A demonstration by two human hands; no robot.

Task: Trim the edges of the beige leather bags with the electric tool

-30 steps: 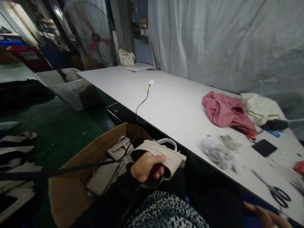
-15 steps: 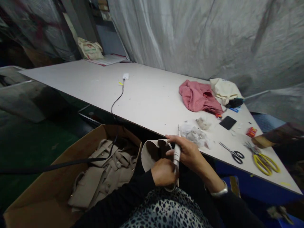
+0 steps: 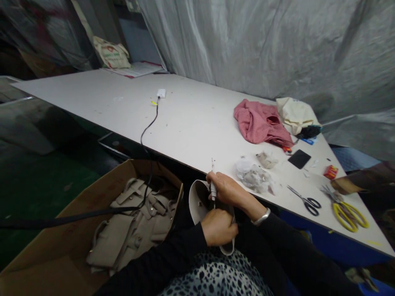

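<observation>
A light beige, smooth leather-like bag (image 3: 193, 202) is held tilted in the near middle, its rounded mouth gaping, dark inside. A slim, white-handled tool (image 3: 213, 191) stands nearly upright by that opening, thin end pointing far.

left grip (image 3: 219, 227): clasping beige bag (image 3: 194, 204) | right grip (image 3: 229, 189): holding pale-handled tool (image 3: 213, 191) | black scissors (image 3: 305, 200): on table (image 3: 191, 119)

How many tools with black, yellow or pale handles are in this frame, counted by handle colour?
Black: 1, the scissors on the table
Yellow: 1, the yellow-handled tool beside them
Pale: 1, the pale-handled tool in the right hand
Total: 3
</observation>
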